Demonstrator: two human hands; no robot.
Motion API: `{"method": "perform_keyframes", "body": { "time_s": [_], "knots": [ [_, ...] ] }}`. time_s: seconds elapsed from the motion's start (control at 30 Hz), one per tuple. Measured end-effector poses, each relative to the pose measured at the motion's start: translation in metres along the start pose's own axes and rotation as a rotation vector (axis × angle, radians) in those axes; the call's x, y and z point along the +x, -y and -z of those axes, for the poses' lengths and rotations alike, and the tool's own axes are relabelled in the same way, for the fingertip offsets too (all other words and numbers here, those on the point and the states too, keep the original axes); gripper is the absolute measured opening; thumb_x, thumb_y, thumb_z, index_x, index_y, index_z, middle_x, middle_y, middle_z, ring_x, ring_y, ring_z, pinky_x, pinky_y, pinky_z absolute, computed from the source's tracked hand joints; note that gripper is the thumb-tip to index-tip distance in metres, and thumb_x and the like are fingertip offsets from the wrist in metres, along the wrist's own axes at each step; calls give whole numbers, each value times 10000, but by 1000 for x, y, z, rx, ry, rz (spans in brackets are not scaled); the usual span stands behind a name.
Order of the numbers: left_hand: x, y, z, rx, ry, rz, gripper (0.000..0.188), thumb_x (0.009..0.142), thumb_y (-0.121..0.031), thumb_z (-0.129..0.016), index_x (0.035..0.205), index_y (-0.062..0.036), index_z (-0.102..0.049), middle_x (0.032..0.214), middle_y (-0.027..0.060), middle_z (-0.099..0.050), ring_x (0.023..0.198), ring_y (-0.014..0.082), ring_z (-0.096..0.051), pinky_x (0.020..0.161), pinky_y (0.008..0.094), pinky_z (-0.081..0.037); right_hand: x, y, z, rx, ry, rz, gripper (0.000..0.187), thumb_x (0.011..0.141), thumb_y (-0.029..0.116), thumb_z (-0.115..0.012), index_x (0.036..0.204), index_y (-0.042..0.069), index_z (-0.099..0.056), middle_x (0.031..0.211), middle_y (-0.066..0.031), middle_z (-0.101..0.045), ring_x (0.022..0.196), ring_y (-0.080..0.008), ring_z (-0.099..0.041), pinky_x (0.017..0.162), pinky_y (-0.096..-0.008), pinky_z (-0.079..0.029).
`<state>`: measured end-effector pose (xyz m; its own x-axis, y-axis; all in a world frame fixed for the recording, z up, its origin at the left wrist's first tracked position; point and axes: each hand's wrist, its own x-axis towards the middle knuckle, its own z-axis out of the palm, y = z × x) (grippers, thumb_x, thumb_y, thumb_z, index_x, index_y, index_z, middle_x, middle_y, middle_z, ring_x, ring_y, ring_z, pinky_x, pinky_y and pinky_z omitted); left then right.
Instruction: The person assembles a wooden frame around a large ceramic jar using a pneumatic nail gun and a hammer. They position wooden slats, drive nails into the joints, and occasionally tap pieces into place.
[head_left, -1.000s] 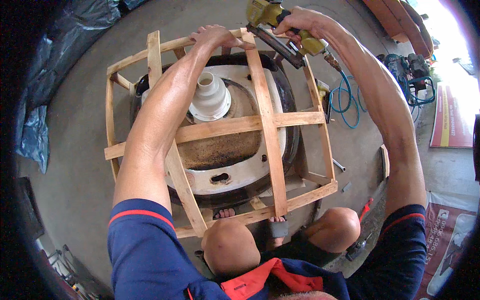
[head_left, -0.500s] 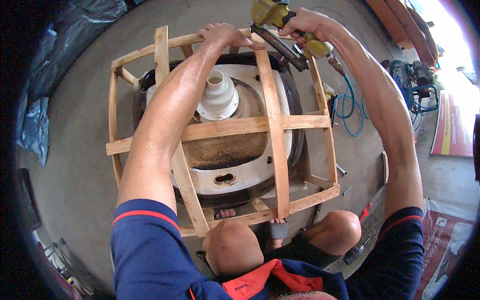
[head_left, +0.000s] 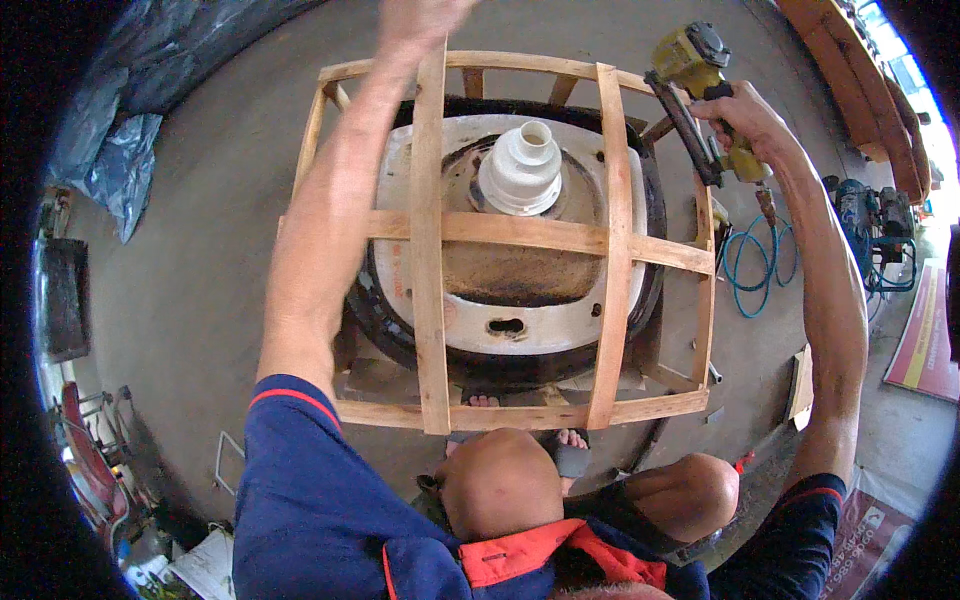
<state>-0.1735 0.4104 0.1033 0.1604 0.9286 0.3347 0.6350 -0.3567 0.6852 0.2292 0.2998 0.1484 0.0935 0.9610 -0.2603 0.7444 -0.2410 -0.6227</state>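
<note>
My right hand [head_left: 745, 115] is wrapped round the grip of a yellow-green air nail gun [head_left: 692, 58], which is held at the far right corner of the wooden crate frame [head_left: 530, 237]. A hose fitting hangs from its handle. My left hand [head_left: 428, 18] is blurred at the top edge of the picture, near the far end of a long slat [head_left: 430, 300]; its fingers are cut off. Inside the frame lies an oval white fixture [head_left: 560, 325] with a black rim. A stepped white plastic fitting [head_left: 522, 175] stands on it, behind the cross slat.
A blue air hose [head_left: 740, 280] coils on the floor at the right, leading toward a compressor [head_left: 865, 225]. Dark plastic sheeting [head_left: 125, 165] lies at the far left. My knees [head_left: 503, 485] are close to the frame's near rail. Boards and a metal tube lie at the right.
My left hand has left the far rail by the right slat and moved left and farther away. The nail gun, still in my right hand, has shifted right. The view has moved too.
</note>
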Motion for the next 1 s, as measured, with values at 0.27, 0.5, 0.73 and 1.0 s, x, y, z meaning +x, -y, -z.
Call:
{"method": "perform_keyframes", "body": {
  "time_s": [0.27, 0.5, 0.73, 1.0],
  "knots": [
    [-39, 171, 51, -83, 617, 208, 858, 867, -583, -751, 1511, -73, -506, 1548, 130, -508, 1485, 261, -390, 1245, 439, -280, 8, 51, -24, -45, 106, 186, 277, 845, 231, -787, 700, 46, -640, 552, -7, -550, 451, -97, -510, 434, -281, -384],
    [-13, 143, 18, 550, 521, 106, 1126, 696, -830, -721, 1469, -32, -535, 1442, 203, -579, 1333, 321, -560, 1113, 444, -448, 23, 95, -43, -16, 80, 258, 256, 860, 200, -789, 713, 50, -641, 570, -11, -557, 456, -90, -509, 440, -272, -398],
    [-41, 58, 49, 478, 707, 328, 655, 895, -506, -734, 1325, -15, -677, 1300, 216, -688, 1178, 307, -668, 949, 441, -530, 14, 153, -72, -114, 8, 125, 280, 790, 215, -825, 625, 38, -684, 558, -50, -620, 465, -130, -549, 438, -312, -393],
    [-59, 118, 49, 644, 660, 312, 1089, 684, -941, -595, 1458, -174, -602, 1560, 280, -443, 1459, 417, -416, 1174, 517, -391, 43, 169, -132, -33, 201, 183, 263, 797, 171, -824, 636, 28, -674, 577, -53, -618, 471, -139, -555, 427, -316, -392]
  ]
}}
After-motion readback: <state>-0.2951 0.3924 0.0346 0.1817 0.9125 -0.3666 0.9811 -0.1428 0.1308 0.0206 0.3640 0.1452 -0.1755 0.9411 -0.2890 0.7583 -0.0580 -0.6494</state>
